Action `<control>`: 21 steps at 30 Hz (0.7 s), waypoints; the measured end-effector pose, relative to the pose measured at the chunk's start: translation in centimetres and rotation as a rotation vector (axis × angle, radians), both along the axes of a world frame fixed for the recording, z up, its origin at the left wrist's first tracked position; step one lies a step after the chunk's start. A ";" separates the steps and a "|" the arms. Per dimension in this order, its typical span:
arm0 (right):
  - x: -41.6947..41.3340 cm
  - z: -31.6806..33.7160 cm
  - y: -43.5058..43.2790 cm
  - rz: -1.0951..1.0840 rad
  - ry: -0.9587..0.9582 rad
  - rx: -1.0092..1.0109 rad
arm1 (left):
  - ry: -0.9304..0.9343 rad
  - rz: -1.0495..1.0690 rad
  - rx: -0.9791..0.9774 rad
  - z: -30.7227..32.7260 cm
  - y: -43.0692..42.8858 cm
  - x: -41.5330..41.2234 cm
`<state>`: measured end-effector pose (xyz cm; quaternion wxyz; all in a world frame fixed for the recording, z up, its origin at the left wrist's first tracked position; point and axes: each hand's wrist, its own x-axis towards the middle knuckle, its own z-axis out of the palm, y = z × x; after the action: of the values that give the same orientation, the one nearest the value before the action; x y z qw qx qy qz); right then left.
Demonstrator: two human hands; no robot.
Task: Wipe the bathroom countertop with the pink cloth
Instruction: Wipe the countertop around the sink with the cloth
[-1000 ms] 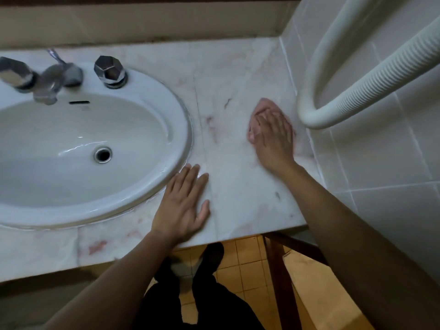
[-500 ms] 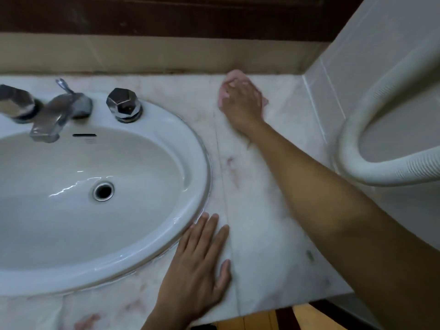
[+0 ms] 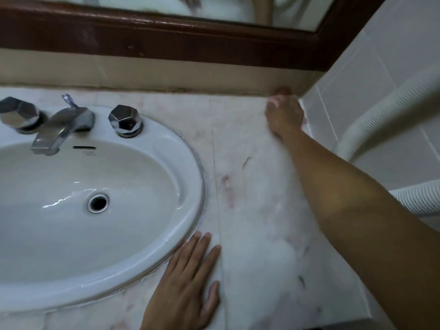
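Head view: our right hand [image 3: 284, 117] presses pink cloth [image 3: 282, 91] into bench [image 3: 262, 234] corner, upper right of frame, fingers curled over it. Left hand [image 3: 188, 282] flat, fingers released, beside sink [image 3: 190, 163]. Risk: cloth bunched small, we miss mid-frame stains [image 3: 226, 186].

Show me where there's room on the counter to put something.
The widest bare patch of white marble countertop lies between the white oval sink and the right forearm. Another runs along the beige backsplash, from the chrome tap knob to the right hand. Crowded: the back corner, where it presses the pink cloth, and the front edge under the left hand.
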<state>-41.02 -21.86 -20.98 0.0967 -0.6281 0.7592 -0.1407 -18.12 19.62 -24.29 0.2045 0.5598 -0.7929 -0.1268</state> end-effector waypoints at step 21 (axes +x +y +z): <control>0.4 -0.2 17.4 -0.015 0.002 -0.004 | -0.023 0.001 0.071 1.0 0.4 0.1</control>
<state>-40.66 -4.45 -21.19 0.0938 -0.6225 0.7638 -0.1423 -18.00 19.99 -23.31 0.1752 0.5688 -0.7898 -0.1483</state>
